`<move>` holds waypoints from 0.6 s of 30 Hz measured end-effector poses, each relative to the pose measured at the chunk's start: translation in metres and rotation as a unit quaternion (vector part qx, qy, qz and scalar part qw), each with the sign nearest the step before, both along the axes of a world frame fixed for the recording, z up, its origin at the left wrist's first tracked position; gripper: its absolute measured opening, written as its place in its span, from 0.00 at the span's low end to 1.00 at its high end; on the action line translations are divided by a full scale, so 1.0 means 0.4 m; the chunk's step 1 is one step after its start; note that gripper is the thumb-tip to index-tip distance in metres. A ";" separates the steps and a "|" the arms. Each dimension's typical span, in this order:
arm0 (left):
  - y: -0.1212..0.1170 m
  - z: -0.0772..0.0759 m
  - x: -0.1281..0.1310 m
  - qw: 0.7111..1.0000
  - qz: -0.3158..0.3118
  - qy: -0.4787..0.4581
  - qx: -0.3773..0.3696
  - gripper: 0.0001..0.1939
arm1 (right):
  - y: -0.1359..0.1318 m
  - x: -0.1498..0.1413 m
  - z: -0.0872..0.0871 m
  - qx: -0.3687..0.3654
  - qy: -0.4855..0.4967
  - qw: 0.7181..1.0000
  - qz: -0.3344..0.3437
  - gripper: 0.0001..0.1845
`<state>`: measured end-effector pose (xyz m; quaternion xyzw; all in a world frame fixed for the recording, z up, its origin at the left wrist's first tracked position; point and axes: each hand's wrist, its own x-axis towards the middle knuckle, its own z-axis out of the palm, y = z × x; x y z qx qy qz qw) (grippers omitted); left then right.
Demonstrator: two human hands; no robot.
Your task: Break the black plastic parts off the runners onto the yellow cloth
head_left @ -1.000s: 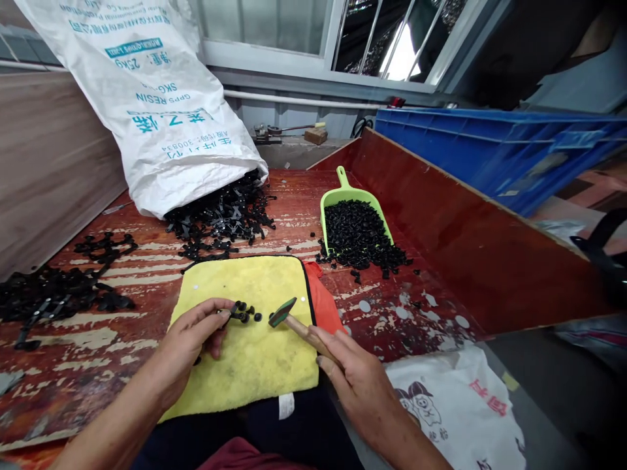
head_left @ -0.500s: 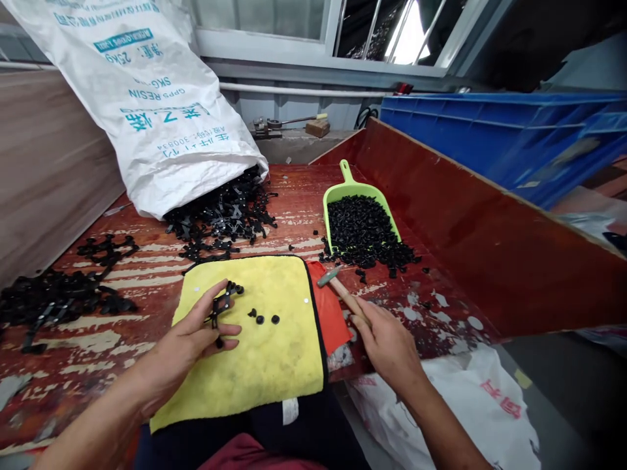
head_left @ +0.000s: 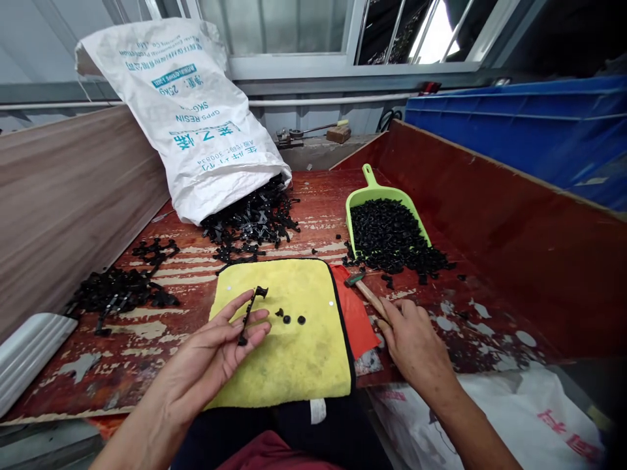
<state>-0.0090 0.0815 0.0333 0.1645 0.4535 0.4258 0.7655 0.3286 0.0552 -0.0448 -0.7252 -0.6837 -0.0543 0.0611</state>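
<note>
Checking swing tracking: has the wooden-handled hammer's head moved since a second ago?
Yes, rightward: the hammer head was over the black-edged yellow cloth and is now beyond its right edge, over orange-red fabric.

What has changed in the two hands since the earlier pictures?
The right hand has drawn the hammer back to the right, from over the yellow cloth to over the orange cloth. The left hand has moved the black strip leftward, away from the loose black pieces, and opened its fingers more. Neither hand let go. The loose black pieces, dustpan and white sack stayed in place.
</note>
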 end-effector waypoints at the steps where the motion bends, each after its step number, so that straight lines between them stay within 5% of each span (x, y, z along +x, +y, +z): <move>1: -0.003 -0.001 -0.001 1.000 -0.001 -0.014 0.004 0.38 | 0.001 -0.002 -0.001 0.001 -0.004 1.000 -0.001 0.17; 6: -0.012 0.013 -0.009 0.993 -0.013 -0.112 0.016 0.30 | -0.001 -0.008 -0.004 0.012 -0.023 1.000 0.001 0.17; 9: -0.022 0.025 -0.010 0.993 -0.016 -0.112 0.024 0.34 | -0.003 -0.008 -0.009 0.015 -0.039 0.999 0.001 0.19; 13: -0.040 0.004 0.007 0.989 -0.064 0.124 0.051 0.44 | -0.002 -0.007 -0.016 0.021 -0.048 0.999 0.004 0.19; 18: -0.023 -0.049 -0.016 0.853 -0.137 0.473 0.177 0.35 | -0.001 -0.006 -0.018 0.020 -0.043 0.999 -0.005 0.17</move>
